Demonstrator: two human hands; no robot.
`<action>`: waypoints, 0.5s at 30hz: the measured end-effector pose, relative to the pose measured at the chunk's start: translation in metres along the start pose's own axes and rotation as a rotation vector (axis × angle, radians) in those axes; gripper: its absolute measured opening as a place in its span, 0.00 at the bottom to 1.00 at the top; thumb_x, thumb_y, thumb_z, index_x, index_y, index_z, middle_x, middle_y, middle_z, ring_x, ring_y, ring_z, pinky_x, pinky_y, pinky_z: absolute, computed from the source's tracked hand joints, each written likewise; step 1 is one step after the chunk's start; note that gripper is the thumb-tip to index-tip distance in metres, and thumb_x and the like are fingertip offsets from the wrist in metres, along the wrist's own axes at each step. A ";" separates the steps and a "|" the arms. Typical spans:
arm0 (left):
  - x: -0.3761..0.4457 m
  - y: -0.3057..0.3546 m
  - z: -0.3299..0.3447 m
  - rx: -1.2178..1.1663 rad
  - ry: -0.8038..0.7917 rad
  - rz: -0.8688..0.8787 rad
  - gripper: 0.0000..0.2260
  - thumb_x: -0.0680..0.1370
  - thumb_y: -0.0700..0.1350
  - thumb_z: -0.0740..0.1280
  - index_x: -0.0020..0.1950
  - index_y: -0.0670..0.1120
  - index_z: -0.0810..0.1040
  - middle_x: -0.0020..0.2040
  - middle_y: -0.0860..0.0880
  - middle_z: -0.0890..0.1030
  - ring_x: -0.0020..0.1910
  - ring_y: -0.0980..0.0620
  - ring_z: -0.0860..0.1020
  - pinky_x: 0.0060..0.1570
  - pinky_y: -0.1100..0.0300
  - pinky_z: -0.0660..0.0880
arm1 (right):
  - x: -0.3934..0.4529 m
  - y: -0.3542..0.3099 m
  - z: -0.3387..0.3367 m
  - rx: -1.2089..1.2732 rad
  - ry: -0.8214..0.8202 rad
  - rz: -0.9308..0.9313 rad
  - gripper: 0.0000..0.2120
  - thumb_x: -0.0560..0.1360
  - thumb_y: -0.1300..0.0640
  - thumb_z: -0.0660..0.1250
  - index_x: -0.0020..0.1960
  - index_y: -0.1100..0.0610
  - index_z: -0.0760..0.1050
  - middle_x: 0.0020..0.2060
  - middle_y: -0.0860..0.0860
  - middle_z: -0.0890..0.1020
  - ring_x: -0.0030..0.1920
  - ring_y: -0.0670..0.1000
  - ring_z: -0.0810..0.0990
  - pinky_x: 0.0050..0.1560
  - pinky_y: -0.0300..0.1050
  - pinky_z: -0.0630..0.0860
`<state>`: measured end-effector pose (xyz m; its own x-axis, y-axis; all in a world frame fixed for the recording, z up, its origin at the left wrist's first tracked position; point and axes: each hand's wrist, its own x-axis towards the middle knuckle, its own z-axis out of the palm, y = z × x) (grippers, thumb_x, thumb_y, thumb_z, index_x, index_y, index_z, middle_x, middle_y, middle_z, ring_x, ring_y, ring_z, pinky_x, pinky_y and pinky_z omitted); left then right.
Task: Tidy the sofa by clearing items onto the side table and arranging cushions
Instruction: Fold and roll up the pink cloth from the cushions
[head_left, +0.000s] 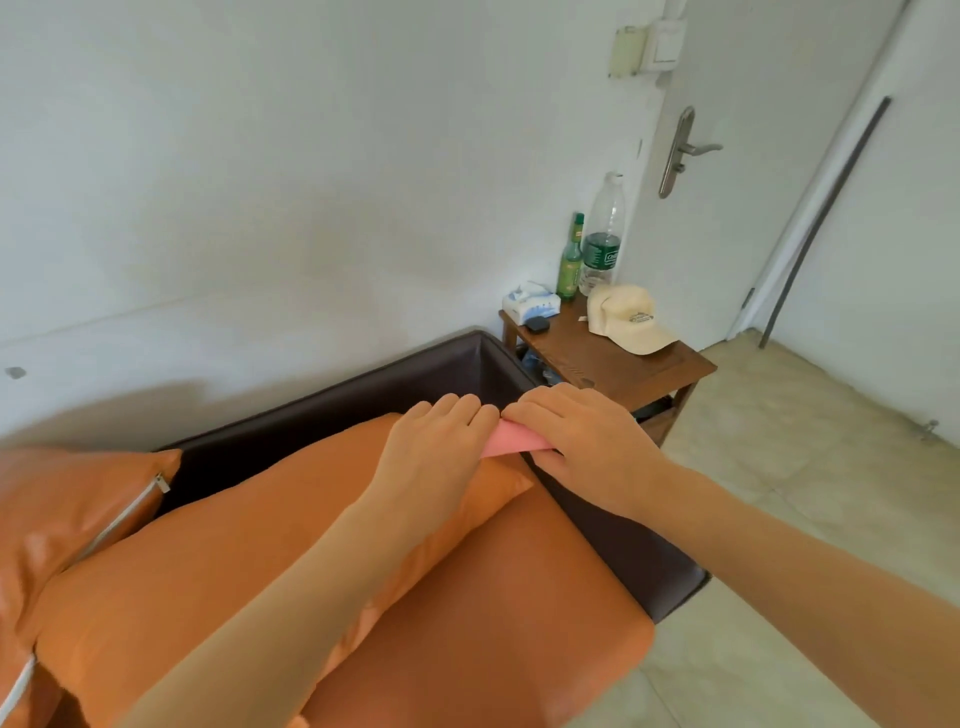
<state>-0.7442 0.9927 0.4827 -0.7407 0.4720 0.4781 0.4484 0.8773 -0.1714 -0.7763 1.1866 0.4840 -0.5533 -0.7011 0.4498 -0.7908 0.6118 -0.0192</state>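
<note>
- At the sofa's far end, by the dark armrest (597, 525): both hands meet over a pink item (511, 441), looks like a folded cloth or sheet, can't tell which.
- Left hand (436, 447) lies on the top corner of an orange cushion (249, 545), fingers curled down onto the pink item's left end.
- Right hand (582, 441) covers the pink item's right end, fingers bent over it, thumb underneath; grip looks like a pinch.
- Pink item sits between cushion corner and armrest, mostly hidden by the hands.
- Second orange cushion (62, 514) with a zip, at left, leaning against the sofa back.
- Orange seat (493, 623) below the cushions.
- Wooden side table (623, 364) just beyond the armrest; its worktop carries a cream cap (628, 317), tissue pack (530, 304), small dark object (536, 325), green bottle (570, 262), clear water bottle (602, 234).
- White door (753, 156) with metal handle behind the table; tiled floor (805, 467) at right.
</note>
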 end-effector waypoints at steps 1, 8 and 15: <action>0.012 -0.004 0.009 -0.014 0.006 0.009 0.21 0.54 0.40 0.83 0.43 0.46 0.79 0.34 0.50 0.76 0.30 0.50 0.75 0.30 0.61 0.63 | 0.004 0.013 0.003 -0.011 -0.009 0.007 0.16 0.71 0.58 0.63 0.58 0.55 0.75 0.49 0.51 0.80 0.44 0.54 0.78 0.37 0.51 0.76; 0.081 -0.016 0.073 -0.065 -0.012 0.009 0.19 0.57 0.42 0.82 0.44 0.47 0.80 0.35 0.50 0.77 0.31 0.51 0.75 0.30 0.59 0.69 | 0.024 0.092 0.029 -0.006 -0.024 0.048 0.22 0.65 0.63 0.73 0.58 0.56 0.76 0.49 0.52 0.80 0.45 0.54 0.80 0.36 0.50 0.77; 0.139 -0.012 0.132 -0.019 -0.121 -0.059 0.18 0.59 0.46 0.82 0.43 0.48 0.80 0.36 0.51 0.78 0.33 0.51 0.75 0.33 0.58 0.71 | 0.032 0.167 0.059 0.005 -0.024 0.073 0.16 0.70 0.56 0.60 0.56 0.55 0.75 0.48 0.50 0.80 0.43 0.52 0.78 0.34 0.46 0.75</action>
<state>-0.9189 1.0590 0.4378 -0.8205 0.4277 0.3792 0.4108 0.9025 -0.1290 -0.9416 1.2448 0.4428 -0.6157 -0.6631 0.4257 -0.7493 0.6599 -0.0557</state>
